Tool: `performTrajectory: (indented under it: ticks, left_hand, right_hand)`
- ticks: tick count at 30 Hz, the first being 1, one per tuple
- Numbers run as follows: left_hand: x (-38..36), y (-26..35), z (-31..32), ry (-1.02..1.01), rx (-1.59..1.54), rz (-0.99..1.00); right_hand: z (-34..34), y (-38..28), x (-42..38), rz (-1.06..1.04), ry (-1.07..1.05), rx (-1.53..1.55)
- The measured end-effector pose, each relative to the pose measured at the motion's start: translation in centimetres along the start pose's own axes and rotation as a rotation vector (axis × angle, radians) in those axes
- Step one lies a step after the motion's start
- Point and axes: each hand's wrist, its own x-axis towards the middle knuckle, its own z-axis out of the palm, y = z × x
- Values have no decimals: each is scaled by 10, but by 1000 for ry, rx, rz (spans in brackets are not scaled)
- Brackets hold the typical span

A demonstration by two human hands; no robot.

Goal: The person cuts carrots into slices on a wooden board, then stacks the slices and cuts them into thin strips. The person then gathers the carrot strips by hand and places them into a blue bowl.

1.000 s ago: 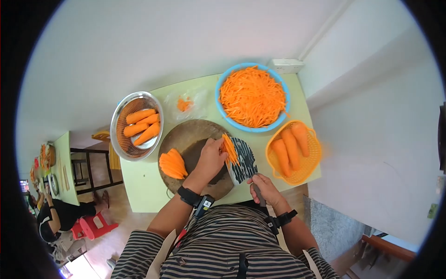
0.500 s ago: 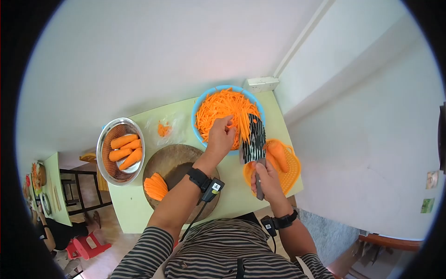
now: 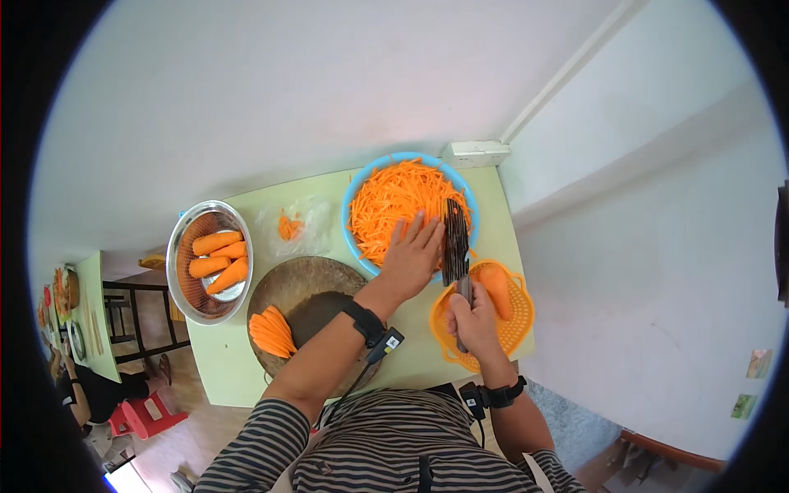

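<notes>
My left hand (image 3: 408, 259) lies with fingers stretched out over the near side of a heap of shredded carrot (image 3: 399, 193). The heap fills a blue basin (image 3: 348, 234). In my right hand (image 3: 477, 324) is the handle of a cleaver (image 3: 454, 246), its dark blade tilted nearly edge-on over the basin's right side, close beside my left fingers. Left of my left forearm, a fan of carrot slices (image 3: 272, 331) rests on a round wooden chopping board (image 3: 308, 275). Below the cleaver sits a yellow plastic basket (image 3: 518, 324) holding whole peeled carrot (image 3: 496, 287).
A metal bowl (image 3: 174, 283) with several peeled carrots (image 3: 217, 242) stands at the table's left edge. Carrot scraps (image 3: 288, 227) lie on a clear plastic bag (image 3: 316, 222). A wall rises behind the table. At far left, a person sits near a red stool (image 3: 152, 415).
The cleaver blade has turned from showing its wet flat face with carrot strips on it to nearly edge-on. My left hand has opened out and moved right, onto the shreds.
</notes>
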Motion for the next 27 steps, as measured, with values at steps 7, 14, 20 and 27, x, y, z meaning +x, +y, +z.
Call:
performTrajectory:
  ticks: [7,14,20,27]
  left_hand:
    - [-1,-9,8,-38,109,69]
    - [2,-17,8,-59,114,-16]
    - [-7,-19,-5,-37,90,-16]
    - [-6,-36,-5,-150,154,-71]
  right_hand:
    - [-11,-6,-4,42,-38,-70]
    - [-18,-6,-17,38,-61,37]
    - [-30,-6,-27,2,60,95]
    - [-43,3,-36,-17,109,141]
